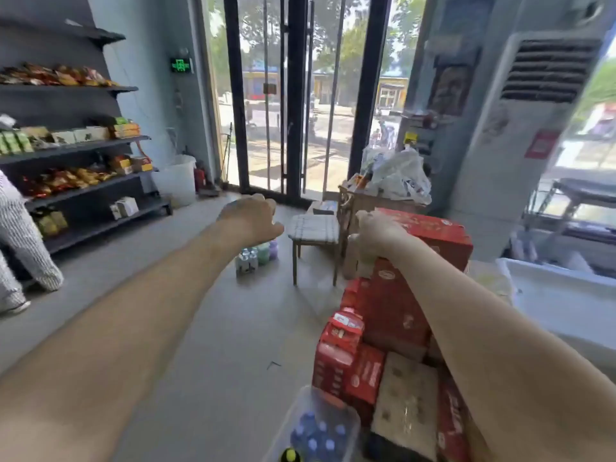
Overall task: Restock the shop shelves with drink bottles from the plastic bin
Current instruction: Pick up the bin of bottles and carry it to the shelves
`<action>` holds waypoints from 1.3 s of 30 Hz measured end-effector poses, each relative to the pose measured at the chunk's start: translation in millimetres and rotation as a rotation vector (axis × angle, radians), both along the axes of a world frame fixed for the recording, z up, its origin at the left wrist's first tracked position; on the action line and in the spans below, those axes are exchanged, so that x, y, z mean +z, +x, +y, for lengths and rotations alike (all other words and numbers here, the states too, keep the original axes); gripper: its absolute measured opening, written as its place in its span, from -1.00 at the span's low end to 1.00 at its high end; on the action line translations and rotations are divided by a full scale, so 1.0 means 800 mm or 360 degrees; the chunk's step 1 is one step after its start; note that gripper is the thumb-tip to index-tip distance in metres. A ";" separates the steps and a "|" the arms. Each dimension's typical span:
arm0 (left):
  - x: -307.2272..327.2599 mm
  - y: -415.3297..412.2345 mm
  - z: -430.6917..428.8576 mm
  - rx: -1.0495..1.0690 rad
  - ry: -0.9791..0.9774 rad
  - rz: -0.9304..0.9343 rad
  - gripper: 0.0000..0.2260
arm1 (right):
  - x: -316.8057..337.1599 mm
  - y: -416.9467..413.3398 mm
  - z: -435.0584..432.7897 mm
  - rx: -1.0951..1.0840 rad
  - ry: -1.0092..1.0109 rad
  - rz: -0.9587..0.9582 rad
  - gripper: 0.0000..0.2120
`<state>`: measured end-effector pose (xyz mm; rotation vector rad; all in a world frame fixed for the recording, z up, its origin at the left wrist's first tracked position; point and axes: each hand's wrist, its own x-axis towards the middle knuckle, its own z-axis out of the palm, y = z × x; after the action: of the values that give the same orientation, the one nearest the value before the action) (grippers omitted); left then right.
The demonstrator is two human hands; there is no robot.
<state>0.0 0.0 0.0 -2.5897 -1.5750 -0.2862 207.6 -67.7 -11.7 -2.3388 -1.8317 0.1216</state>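
A clear plastic bin point(301, 411) sits at the bottom edge, holding several blue-capped drink bottles point(316, 431). Another cluster of small bottles point(256, 258) stands on the floor ahead. Both my arms are stretched forward. My left hand point(250, 216) hovers above the floor bottles, seen from the back, fingers loosely curled with nothing visible in it. My right hand point(375, 230) is over the red cartons and grips a pale beige bottle point(354, 258) that hangs below it; the view is blurred. Dark shop shelves point(86, 146) with snack packs line the left wall.
Stacked red cartons point(400, 301) fill the right foreground. A small wooden chair point(313, 230) stands beyond the floor bottles. A person in a striped sleeve point(23, 235) is at the left edge. Glass doors point(296, 95) lie ahead, a tall air conditioner point(533, 135) to the right.
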 end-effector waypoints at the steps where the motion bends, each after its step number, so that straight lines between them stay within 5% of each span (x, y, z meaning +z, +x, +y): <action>1: -0.004 0.002 -0.005 -0.0024 -0.0011 0.0041 -0.66 | -0.005 0.001 -0.011 -0.0037 -0.0003 -0.0002 -0.61; 19: -0.188 -0.015 -0.133 -0.0311 -0.0294 0.0070 -0.66 | -0.189 -0.044 -0.150 -0.0355 -0.0265 0.0095 -0.58; 29: -0.300 -0.031 -0.044 -0.0450 -0.0467 0.0013 -0.66 | -0.309 -0.080 -0.108 -0.0573 -0.0472 0.0208 -0.63; 39: -0.406 -0.025 0.069 -0.0579 -0.0975 -0.0487 -0.73 | -0.400 -0.080 -0.041 -0.1046 -0.0127 0.1026 -0.54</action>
<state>-20.2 55.3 -324.9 -3.4631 -1.4301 -0.2684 143.7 -100.6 -331.6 -2.4159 -0.7449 0.7554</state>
